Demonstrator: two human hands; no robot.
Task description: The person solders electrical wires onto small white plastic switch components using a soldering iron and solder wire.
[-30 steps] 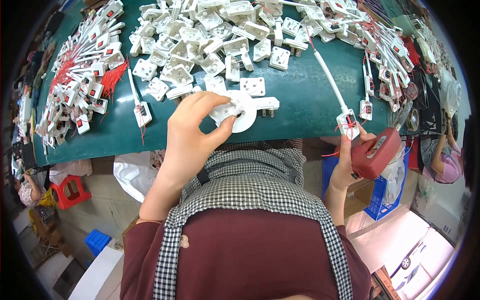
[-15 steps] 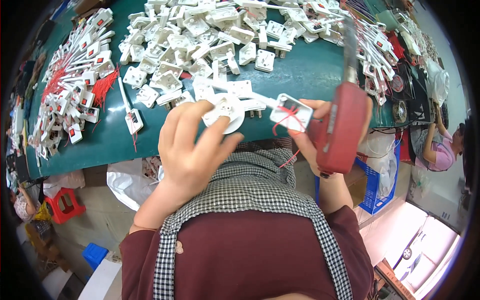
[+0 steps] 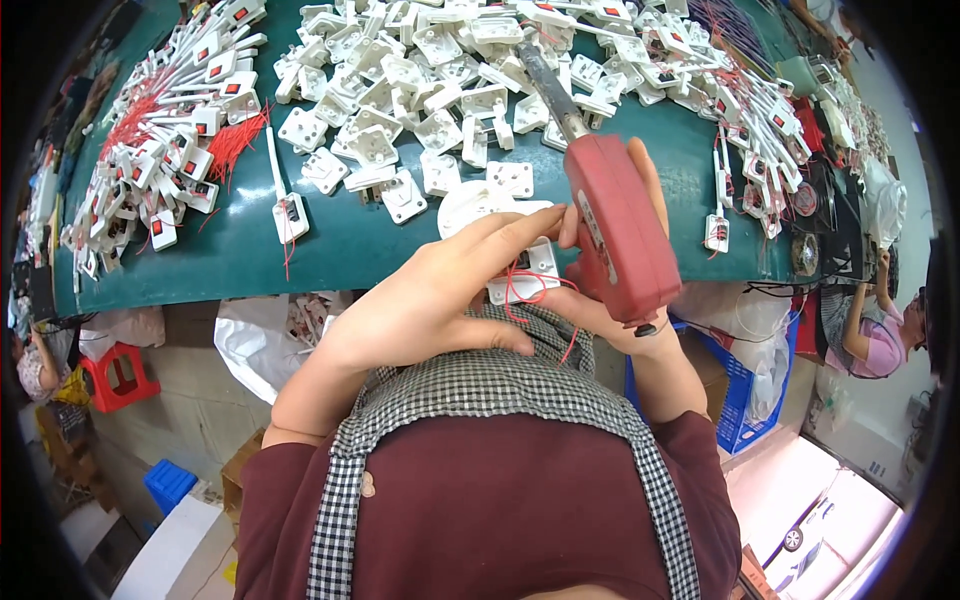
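Observation:
My right hand (image 3: 640,290) is wrapped round a red-bodied tool (image 3: 625,230) with a long metal barrel, which looks like a soldering gun. The same hand's fingertips also hold a small white plastic housing (image 3: 510,290) with thin red wires hanging from it. My left hand (image 3: 420,300) reaches across this housing, fingers stretched out and thumb apart, partly covering it. Its fingertips meet those of my right hand at the housing's upper edge. Just beyond lies a round white piece (image 3: 470,203), partly covered by my left fingers.
White plastic shells (image 3: 400,75) are heaped on the green table (image 3: 235,265). Switch assemblies (image 3: 200,130) with red wires lie stacked at left, and more (image 3: 770,140) at right. A single assembly (image 3: 290,218) lies apart. Below the table are a blue crate (image 3: 745,390) and red stool (image 3: 118,375).
My left hand has moved right, from the round white piece to the housing. My right hand has brought the housing and red tool left and nearer me, with the barrel now tilting left.

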